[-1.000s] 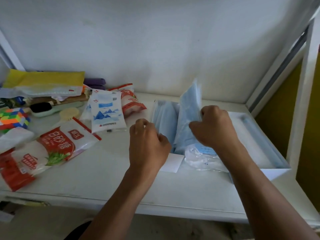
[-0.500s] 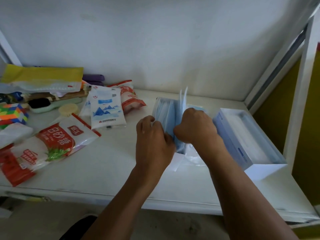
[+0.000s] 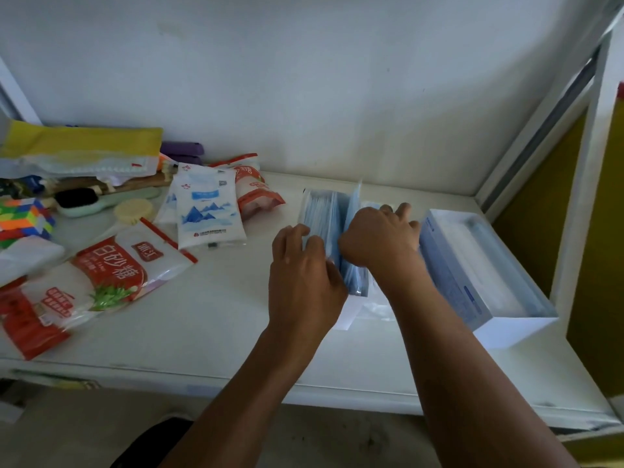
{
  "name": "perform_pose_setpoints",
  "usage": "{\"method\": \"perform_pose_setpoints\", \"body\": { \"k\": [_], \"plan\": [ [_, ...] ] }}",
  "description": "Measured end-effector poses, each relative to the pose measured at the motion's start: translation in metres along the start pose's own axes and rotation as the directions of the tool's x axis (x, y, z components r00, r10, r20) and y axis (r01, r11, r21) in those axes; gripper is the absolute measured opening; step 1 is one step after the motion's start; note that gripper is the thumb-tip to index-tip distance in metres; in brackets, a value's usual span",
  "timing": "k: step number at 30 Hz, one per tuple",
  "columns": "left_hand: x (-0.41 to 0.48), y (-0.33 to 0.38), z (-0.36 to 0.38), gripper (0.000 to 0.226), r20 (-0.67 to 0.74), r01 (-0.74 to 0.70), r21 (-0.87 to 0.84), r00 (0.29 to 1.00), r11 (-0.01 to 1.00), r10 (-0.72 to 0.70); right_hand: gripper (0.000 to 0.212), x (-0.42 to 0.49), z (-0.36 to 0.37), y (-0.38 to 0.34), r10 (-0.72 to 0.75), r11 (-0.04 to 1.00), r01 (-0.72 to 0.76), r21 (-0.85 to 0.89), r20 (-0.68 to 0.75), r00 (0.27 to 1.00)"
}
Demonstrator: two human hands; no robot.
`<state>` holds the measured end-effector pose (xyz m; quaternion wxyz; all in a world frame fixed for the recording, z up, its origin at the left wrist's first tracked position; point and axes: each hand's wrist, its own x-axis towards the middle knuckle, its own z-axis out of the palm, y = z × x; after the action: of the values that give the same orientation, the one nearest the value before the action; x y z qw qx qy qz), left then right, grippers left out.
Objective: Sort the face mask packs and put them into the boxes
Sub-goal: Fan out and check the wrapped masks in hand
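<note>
Several blue face mask packs [image 3: 324, 211] stand on edge in a box whose white front flap [image 3: 347, 314] shows under my wrists. My left hand [image 3: 304, 275] rests against the near left side of the packs with fingers curled on them. My right hand [image 3: 378, 241] grips a few packs and holds them down among the others. A second box [image 3: 486, 309], blue-sided and open on top, lies to the right with white contents inside.
On the left of the white shelf [image 3: 202, 325] lie sugar bags [image 3: 111, 275], a white and blue salt pouch [image 3: 206, 211], a brush [image 3: 84, 201], a colourful cube [image 3: 23, 221] and a yellow bag [image 3: 81, 143]. A wall stands behind, a white frame at right.
My right hand has brought the raised packs down and to the left into the standing row. The open box at right is now uncovered. My left hand stayed at the packs.
</note>
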<state>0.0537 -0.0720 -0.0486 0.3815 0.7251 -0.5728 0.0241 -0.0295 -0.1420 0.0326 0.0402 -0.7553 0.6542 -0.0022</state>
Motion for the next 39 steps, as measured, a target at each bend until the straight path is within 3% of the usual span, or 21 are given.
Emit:
{"method": "perform_pose_setpoints", "body": {
  "k": [3, 6, 11, 16, 19, 22, 24, 28, 30, 34, 39],
  "plan": [
    [-0.002, 0.002, 0.000, 0.045, -0.019, -0.021, 0.011, 1.000, 1.000, 0.021, 0.033, 0.008, 0.008, -0.004, 0.036, 0.999, -0.035, -0.009, 0.057, 0.998],
    [-0.003, 0.000, 0.000, 0.041, 0.013, -0.006, 0.014, 1.000, 1.000, 0.006, 0.039, 0.006, 0.010, -0.003, 0.045, 0.999, -0.045, 0.010, -0.029, 0.999],
    [-0.002, -0.003, 0.001, 0.038, 0.038, -0.018, 0.037, 0.999, 0.999, 0.017, 0.016, 0.000, 0.007, 0.005, 0.025, 1.000, -0.022, 0.022, -0.143, 0.989],
    [-0.004, 0.002, -0.004, 0.028, 0.007, -0.028, 0.025, 1.000, 0.999, 0.028, 0.050, 0.017, 0.023, 0.007, -0.007, 1.000, 0.007, -0.007, -0.036, 0.999],
    [-0.005, 0.001, -0.006, 0.025, -0.001, -0.035, 0.035, 0.999, 0.999, 0.035, 0.053, 0.027, 0.026, 0.020, -0.057, 0.972, 0.073, 0.225, -0.075, 0.996],
    [-0.005, 0.002, -0.008, 0.030, 0.008, -0.085, 0.058, 0.996, 0.995, 0.085, 0.061, 0.020, 0.023, 0.031, -0.027, 0.734, 0.052, 0.678, -0.048, 0.998],
    [-0.006, 0.005, -0.011, 0.043, 0.053, -0.142, 0.077, 0.989, 0.987, 0.138, 0.064, 0.013, 0.029, 0.032, -0.033, 0.650, 0.009, 0.760, 0.016, 0.999],
    [-0.005, 0.007, -0.018, 0.043, 0.054, -0.050, 0.000, 0.997, 0.999, 0.050, 0.050, 0.010, 0.046, 0.034, 0.026, 0.652, 0.041, 0.757, -0.077, 0.997],
    [-0.002, 0.000, -0.016, 0.032, -0.015, -0.013, 0.079, 1.000, 0.997, 0.015, 0.046, 0.008, 0.050, 0.033, 0.055, 0.625, 0.045, 0.780, -0.102, 0.993],
    [0.003, -0.005, -0.013, 0.036, 0.021, 0.045, 0.157, 0.999, 0.986, -0.049, 0.044, 0.004, 0.057, 0.030, 0.083, 0.583, 0.107, 0.805, -0.190, 0.978],
    [0.003, -0.001, -0.008, 0.031, -0.005, 0.040, 0.112, 0.999, 0.993, -0.040, 0.018, 0.006, 0.060, 0.030, -0.055, 0.737, 0.272, 0.619, -0.346, 0.936]
  ]
}}
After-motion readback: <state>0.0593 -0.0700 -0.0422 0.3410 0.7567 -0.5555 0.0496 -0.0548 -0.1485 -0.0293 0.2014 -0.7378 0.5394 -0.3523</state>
